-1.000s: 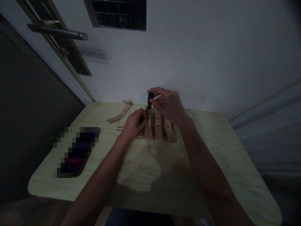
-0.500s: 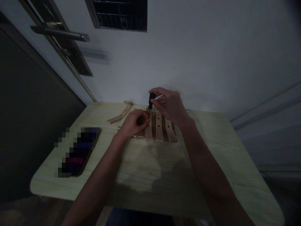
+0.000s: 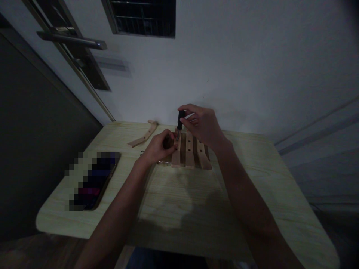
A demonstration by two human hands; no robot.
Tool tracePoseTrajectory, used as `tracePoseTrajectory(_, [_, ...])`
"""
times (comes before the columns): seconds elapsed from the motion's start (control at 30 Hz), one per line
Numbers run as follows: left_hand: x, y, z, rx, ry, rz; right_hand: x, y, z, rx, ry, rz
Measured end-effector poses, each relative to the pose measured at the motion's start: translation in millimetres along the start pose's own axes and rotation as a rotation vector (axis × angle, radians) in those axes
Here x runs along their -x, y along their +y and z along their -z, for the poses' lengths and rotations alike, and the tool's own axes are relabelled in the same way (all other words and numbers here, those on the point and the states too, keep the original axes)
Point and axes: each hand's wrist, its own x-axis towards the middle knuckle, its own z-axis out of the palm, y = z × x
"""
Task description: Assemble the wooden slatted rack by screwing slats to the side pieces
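Fingers of the right hand (image 3: 204, 125) pinch a screwdriver (image 3: 181, 118), black-handled and nearly upright, its shaft down at the leftmost of three pale wooden pieces (image 3: 190, 158) — narrow, dark-holed, the rightmost visibly bent — lying across a brown base (image 3: 183, 145) on the desk (image 3: 275, 179). The left hand (image 3: 157, 148) curls against that leftmost piece (image 3: 176, 160); whether it grips, I can't tell.

1. The table (image 3: 280, 179), pale and wood-grained, extends all around the brown base (image 3: 183, 149).
2. The brown base lies on it, partly covered.
3. A bent wooden piece (image 3: 145, 137), with holes, lies left of the base, slightly farther back.
4. A phone (image 3: 97, 181), screen pixelated, lies left of the base and nearer.
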Motion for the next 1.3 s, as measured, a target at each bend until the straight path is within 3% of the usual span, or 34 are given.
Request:
tracePoseTrajectory(0.5, [0.0, -0.9, 2.5, 0.054, 0.044, -0.031, 1.4, -0.1, 0.4, 0.027, -0.011, 0.014])
tracePoseTrajectory(0.67, [-3.1, -2.1, 3.5, 0.053, -0.031, -0.098, 4.6, 1.8, -2.0, 0.032, -0.008, 0.008])
tracePoseTrajectory(0.87, [-3.3, -8.4, 0.8, 0.067, -0.032, -0.068, 13.0, -3.3, -7.7, -0.015, 0.018, 0.014])
tracePoseTrajectory(1.13, [-3.6, -23.0, -6.1, 0.016, 0.002, -0.142, 23.0, -6.0, -15.4, -0.034, 0.12, -0.032])
tracePoseTrajectory(1.3, [0.0, -22.4, -9.7, 0.014, 0.021, -0.148, 21.2, -2.3, -16.6, -0.056, 0.109, -0.016])
